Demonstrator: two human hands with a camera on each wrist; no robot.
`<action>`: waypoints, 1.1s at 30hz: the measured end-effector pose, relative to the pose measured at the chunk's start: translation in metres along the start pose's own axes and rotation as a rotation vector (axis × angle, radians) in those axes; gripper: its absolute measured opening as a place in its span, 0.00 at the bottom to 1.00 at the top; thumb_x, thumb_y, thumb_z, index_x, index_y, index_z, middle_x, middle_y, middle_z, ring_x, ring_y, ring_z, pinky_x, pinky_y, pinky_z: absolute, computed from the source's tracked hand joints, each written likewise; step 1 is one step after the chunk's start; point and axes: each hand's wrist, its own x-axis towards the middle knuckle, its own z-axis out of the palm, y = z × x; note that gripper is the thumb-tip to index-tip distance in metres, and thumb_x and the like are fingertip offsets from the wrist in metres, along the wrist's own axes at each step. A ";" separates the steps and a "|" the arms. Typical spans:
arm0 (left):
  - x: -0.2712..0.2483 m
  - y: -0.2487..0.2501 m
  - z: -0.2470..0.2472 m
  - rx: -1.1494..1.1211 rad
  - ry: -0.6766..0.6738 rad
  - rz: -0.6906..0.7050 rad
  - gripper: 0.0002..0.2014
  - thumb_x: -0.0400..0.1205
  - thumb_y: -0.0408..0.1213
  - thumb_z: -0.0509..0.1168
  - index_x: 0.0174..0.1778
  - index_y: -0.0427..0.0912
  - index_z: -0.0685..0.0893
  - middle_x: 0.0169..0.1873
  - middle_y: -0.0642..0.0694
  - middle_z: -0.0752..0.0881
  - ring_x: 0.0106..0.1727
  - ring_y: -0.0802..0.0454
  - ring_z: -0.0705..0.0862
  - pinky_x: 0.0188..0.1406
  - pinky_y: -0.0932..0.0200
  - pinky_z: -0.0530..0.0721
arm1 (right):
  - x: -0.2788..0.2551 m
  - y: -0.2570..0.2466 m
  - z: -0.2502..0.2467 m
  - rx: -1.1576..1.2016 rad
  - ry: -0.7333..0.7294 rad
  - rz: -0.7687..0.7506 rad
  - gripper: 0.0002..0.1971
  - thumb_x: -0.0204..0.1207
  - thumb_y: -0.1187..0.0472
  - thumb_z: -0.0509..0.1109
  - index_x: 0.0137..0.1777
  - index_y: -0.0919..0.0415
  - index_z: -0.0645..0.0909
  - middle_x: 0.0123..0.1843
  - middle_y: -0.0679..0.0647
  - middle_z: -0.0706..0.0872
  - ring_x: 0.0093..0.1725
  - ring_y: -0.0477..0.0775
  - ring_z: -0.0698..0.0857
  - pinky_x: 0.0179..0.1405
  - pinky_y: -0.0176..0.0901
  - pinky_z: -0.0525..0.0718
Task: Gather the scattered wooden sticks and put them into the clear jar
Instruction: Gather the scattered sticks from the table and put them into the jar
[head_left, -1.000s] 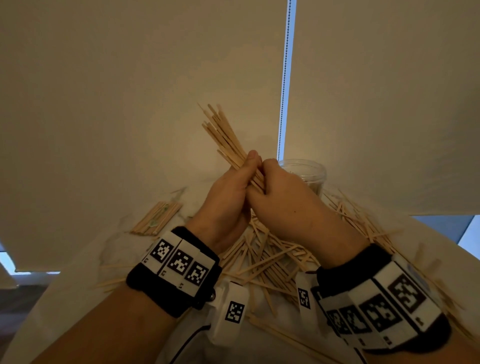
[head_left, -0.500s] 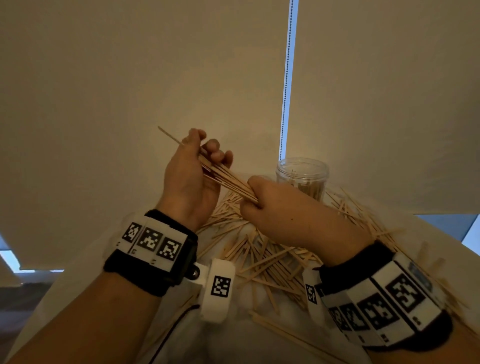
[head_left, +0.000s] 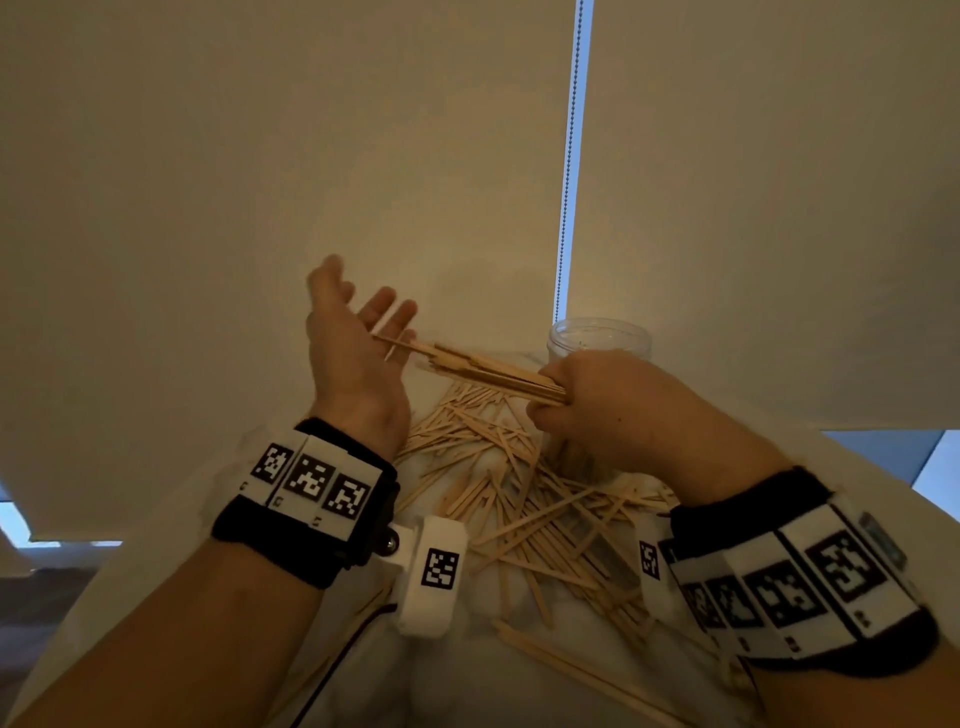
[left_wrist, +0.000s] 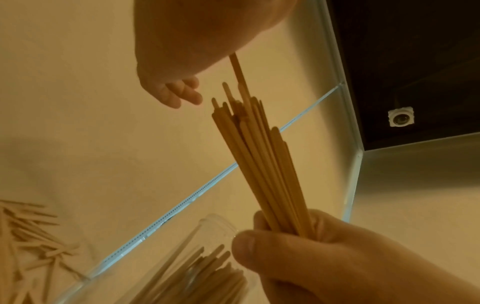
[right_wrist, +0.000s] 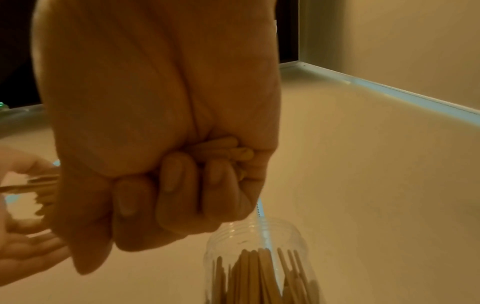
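Observation:
My right hand (head_left: 597, 405) grips a bundle of wooden sticks (head_left: 488, 369) in a fist, held level and pointing left, just in front of the clear jar (head_left: 597, 338). The same bundle (left_wrist: 259, 160) shows in the left wrist view, and its short ends (right_wrist: 233, 152) poke out of the fist (right_wrist: 182, 185) in the right wrist view. My left hand (head_left: 358, 332) is spread, palm facing the bundle's free tips. The jar (right_wrist: 259, 257) holds several sticks upright. Many loose sticks (head_left: 519, 499) lie in a heap on the white table below both hands.
A beige roller blind with a bead cord (head_left: 569, 171) hangs right behind the jar. More sticks (head_left: 561, 670) lie near the table's front edge. A window strip (head_left: 878, 457) shows at right. Black wrist bands with markers are on both wrists.
My left hand let go of the bundle, moved left and spread. My right hand now holds the sticks alone and has tipped them down to level near the jar.

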 end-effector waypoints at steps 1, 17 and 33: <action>0.002 0.000 -0.003 0.013 0.030 0.000 0.23 0.85 0.58 0.60 0.69 0.47 0.77 0.61 0.43 0.87 0.57 0.46 0.91 0.63 0.47 0.85 | 0.000 0.000 -0.001 -0.007 -0.003 0.002 0.14 0.79 0.49 0.68 0.31 0.45 0.74 0.31 0.45 0.81 0.34 0.44 0.81 0.37 0.42 0.78; -0.032 -0.018 0.010 1.037 -0.604 0.070 0.30 0.85 0.62 0.61 0.37 0.38 0.91 0.31 0.43 0.92 0.22 0.53 0.78 0.22 0.65 0.75 | 0.000 -0.007 0.004 -0.170 0.013 0.103 0.04 0.75 0.57 0.67 0.42 0.56 0.81 0.31 0.49 0.77 0.30 0.50 0.78 0.30 0.40 0.74; -0.025 -0.026 0.009 0.551 -0.570 -0.107 0.17 0.85 0.43 0.68 0.49 0.28 0.89 0.35 0.36 0.90 0.31 0.50 0.88 0.28 0.65 0.86 | 0.004 -0.005 0.006 -0.322 0.342 0.111 0.05 0.80 0.55 0.66 0.50 0.55 0.80 0.43 0.54 0.84 0.37 0.55 0.79 0.33 0.44 0.74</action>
